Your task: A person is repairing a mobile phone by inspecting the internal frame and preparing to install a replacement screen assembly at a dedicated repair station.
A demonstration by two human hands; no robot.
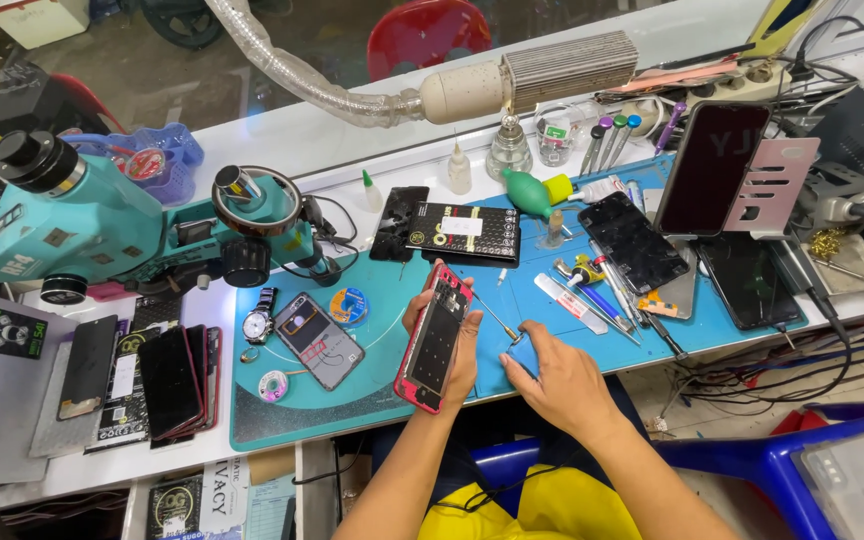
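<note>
The left hand (457, 345) grips an opened red-framed phone (435, 340), holding it tilted above the front edge of the blue work mat (372, 330) on the counter (282, 140), its exposed dark innards facing up. The right hand (562, 385) rests on the mat just beside it, fingers curled around a small blue object (524, 355) that I cannot identify; a thin metal tool (499, 320) lies close by, between the two hands. Left of the held phone lies another opened phone (318, 341) with a wristwatch (258, 322) next to it. Further back on the mat sit a black card of parts (464, 233), a green rubber blower (530, 193) and a cracked dark screen (632, 241). A teal microscope (92, 225) stands at the far left, with a stack of phones (177, 380) below it.
</note>
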